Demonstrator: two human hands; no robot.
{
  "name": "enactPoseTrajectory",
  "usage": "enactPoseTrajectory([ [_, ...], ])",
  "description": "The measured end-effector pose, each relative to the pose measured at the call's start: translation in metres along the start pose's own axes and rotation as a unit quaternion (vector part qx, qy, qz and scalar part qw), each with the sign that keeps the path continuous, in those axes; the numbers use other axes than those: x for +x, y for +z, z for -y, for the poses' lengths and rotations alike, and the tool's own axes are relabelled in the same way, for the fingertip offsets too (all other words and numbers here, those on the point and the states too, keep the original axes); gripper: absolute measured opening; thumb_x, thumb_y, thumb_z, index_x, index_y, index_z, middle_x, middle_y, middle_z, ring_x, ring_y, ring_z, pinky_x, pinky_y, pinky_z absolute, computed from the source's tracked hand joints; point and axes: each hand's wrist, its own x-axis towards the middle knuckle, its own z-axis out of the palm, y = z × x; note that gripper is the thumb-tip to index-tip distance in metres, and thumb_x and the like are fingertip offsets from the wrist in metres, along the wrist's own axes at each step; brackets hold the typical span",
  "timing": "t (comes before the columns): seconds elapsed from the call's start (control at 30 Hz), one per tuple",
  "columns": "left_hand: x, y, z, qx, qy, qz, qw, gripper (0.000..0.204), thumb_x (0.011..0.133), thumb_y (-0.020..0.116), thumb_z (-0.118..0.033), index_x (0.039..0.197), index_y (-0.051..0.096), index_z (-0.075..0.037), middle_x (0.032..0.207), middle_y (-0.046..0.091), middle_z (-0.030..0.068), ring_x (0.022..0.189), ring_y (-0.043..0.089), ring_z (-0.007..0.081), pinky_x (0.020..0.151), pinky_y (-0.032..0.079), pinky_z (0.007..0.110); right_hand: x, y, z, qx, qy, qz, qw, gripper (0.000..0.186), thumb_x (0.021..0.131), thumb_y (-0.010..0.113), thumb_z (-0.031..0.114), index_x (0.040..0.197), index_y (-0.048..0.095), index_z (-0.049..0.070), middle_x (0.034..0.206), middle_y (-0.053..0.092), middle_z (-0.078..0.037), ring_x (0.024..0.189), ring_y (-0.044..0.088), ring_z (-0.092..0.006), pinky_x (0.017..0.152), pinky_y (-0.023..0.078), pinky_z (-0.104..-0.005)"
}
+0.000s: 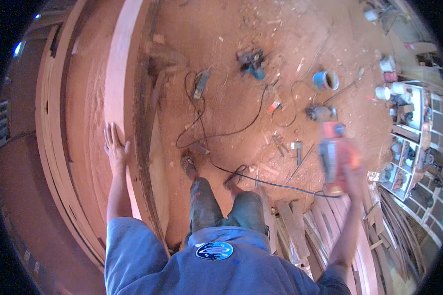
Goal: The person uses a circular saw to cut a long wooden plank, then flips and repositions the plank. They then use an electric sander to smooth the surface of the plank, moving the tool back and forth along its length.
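Pale timber beam at left of frame, long axis running top to bottom; left hand nearer, grip released, laid flat on beam's smooth face. Right hand, right of frame, clenched around blurred, boxy red power tool, well apart from beam. Thin dark cord reaches tool's lower end. Dusty reddish floor between; straight-edged planks lower right.

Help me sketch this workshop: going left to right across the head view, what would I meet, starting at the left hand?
Left hand resting on the pale beam → grey-green tool → black-and-blue tool → hammer → red power tool in the right hand → white divided box.
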Motion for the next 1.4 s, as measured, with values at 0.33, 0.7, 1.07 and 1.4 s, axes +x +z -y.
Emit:
enactPoseTrajectory([
  [0.33,0.005,-0.027,0.001,0.004,0.012,0.011,1.0,0.099,0.084,0.075,-0.033,0.163,0.021,-0.013,0.169,0.018,0.0177,0.155,0.02,0.0382,0.122,0.027,0.055,-0.049,-0.385,0.337,0.533,-0.318,-0.167,0.767,0.041,0.095,0.059,0.008,0.134,0.052,-0.004,0.077,0.041,0.003,0.066,0.041,-0.0115,0.068,0.04,-0.0278],
  [0.7,-0.021,-0.012,0.022,0.102,-0.032,0.106,0.989,0.102,0.083,0.073,-0.044,0.162,0.019,-0.008,0.169,0.017,0.0188,0.155,0.019,0.0396,0.118,0.029,0.061,-0.05,-0.143,0.551,0.676,-0.253,0.147,0.676,0.033,0.084,0.059,0.007,0.117,0.057,0.004,0.071,0.054,0.001,0.047,0.05,-0.0089,0.044,0.045,-0.028],
  [1.07,0.084,-0.02,-0.164,-0.377,-0.03,0.047,0.924,0.043,0.087,0.068,-0.012,0.129,0.066,-0.006,0.151,0.047,0.0204,0.135,0.049,0.0388,0.111,0.042,0.048,0.007,0.016,0.688,0.602,-0.18,0.385,0.676,0.035,0.087,0.061,0.003,0.122,0.056,0.001,0.074,0.056,-0.005,0.05,0.052,-0.0108,0.046,0.044,-0.0289],
  [1.4,0.234,0.029,-0.256,-0.464,0.128,0.243,0.842,0.044,0.097,0.061,-0.045,0.123,0.072,-0.012,0.142,0.059,0.018,0.134,0.054,0.0361,0.107,0.048,0.043,0.096,0.142,0.723,0.546,-0.12,0.452,0.695,0.042,0.085,0.064,0.004,0.126,0.055,0.002,0.068,0.054,-0.002,0.051,0.054,-0.0117,0.045,0.047,-0.0294],
])
